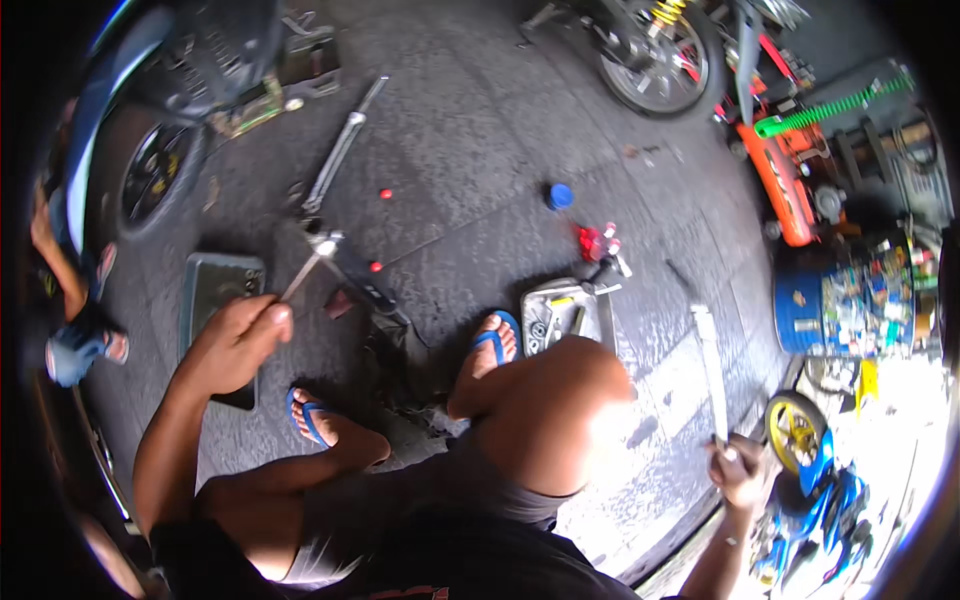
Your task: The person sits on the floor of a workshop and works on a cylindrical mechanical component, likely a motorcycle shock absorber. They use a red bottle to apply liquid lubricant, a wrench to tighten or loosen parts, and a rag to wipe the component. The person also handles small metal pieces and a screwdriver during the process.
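Observation:
My left hand (pixel 240 340) is closed around a thin metal rod-like tool (pixel 304 276), its handle hidden in my fist. The tool's far end meets or overlaps a shiny round metal part (pixel 325 243) on the floor. Beyond that part lies a long silver tube-shaped part (pixel 338 155), and a dark elongated part (pixel 362 278) runs from it toward my feet. Off to the right, my right hand (pixel 740 472) grips a long pale rod (pixel 712 365) pointing away from me. Glare and blur hide its exact kind; a thin dark piece shows at its far end.
A metal tray (pixel 603 318) with small parts stands by my knee; a dark shallow tray (pixel 190 310) lies left. A blue cap (pixel 560 196) and red parts (pixel 592 243) are ahead. Motorcycles, an orange floor jack (pixel 780 185) and a blue drum (pixel 798 310) surround the floor. Another person's foot (pixel 117 346) shows far left.

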